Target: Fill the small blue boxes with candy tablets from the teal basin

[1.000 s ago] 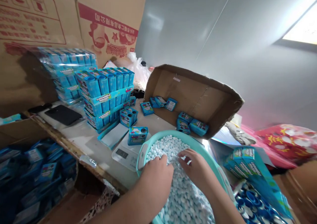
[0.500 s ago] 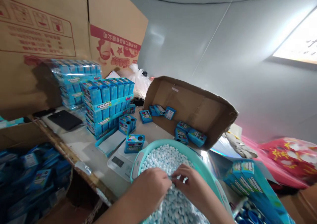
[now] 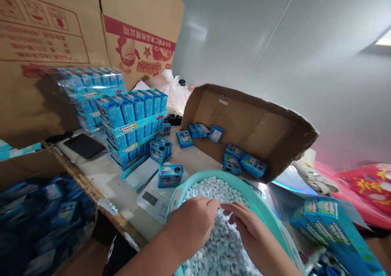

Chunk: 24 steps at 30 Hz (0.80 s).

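Pale blue and white candies (image 3: 221, 235) fill the turquoise basin (image 3: 259, 198) at your five o'clock, likely light, hard and slippery, best cupped from beneath. They lie under both grips: your left hand (image 3: 195, 219) is curled, your right hand (image 3: 250, 223) bent close by; I cannot tell whether either holds candies. At the basin's ten o'clock: a digital scale (image 3: 150, 198).

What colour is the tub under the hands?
The tub is light turquoise, with pale grey handles; the head view shows it best.
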Motion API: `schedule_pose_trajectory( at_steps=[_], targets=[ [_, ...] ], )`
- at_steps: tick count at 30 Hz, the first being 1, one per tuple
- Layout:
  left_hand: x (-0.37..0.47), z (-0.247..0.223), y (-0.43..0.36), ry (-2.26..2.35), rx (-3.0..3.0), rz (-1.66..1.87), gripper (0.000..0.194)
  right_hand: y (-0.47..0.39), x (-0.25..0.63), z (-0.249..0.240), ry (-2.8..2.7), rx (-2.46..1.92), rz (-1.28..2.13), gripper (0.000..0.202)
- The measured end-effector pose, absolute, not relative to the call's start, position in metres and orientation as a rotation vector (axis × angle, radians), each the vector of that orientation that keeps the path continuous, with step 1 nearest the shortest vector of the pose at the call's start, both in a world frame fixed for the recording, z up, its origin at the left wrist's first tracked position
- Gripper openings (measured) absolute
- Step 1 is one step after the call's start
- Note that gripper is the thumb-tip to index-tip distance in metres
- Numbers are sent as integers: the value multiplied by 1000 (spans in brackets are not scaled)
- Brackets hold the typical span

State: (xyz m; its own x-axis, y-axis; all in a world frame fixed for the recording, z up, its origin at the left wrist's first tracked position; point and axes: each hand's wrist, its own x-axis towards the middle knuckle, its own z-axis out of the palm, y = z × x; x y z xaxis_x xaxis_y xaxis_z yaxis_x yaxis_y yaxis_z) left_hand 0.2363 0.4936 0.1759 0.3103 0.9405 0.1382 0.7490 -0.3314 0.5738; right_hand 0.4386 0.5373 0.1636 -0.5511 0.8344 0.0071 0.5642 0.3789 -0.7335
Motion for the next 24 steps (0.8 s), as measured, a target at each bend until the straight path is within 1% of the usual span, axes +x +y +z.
schedule_pose_trajectory(
  at_steps=[5, 8, 11, 16, 17, 19, 22, 23, 24],
  targets=[
    [226, 166, 491, 1454, 2103, 729, 6, 540, 437, 162, -2316, -1364, 1036, 31],
    [223, 162, 492, 1336, 2129, 771, 10, 544, 438, 158, -2331, -1467, 1037, 28],
    [222, 160, 496, 1237, 2171, 785, 10, 545, 438, 158, -2342, -1475, 1061, 26],
    [223, 166, 493, 1208, 2281, 764, 12, 547, 439, 161, -2304, -1427, 1052, 30],
    [222, 168, 491, 1225, 2299, 816, 19, 547, 440, 160, -2289, -1418, 1039, 31],
    [212, 170, 490, 1339, 2307, 1035, 39, 548, 443, 157, -2240, -1431, 1026, 32],
    [178, 161, 498, 1757, 2127, 1483, 52, 547, 443, 150, -2067, -1498, 1013, 32],
    [162, 155, 504, 1912, 2005, 1558, 58, 546, 442, 148, -1965, -1505, 1019, 32],
    [147, 149, 511, 2027, 1889, 1542, 71, 545, 440, 147, -1842, -1494, 1045, 33]
  ],
)
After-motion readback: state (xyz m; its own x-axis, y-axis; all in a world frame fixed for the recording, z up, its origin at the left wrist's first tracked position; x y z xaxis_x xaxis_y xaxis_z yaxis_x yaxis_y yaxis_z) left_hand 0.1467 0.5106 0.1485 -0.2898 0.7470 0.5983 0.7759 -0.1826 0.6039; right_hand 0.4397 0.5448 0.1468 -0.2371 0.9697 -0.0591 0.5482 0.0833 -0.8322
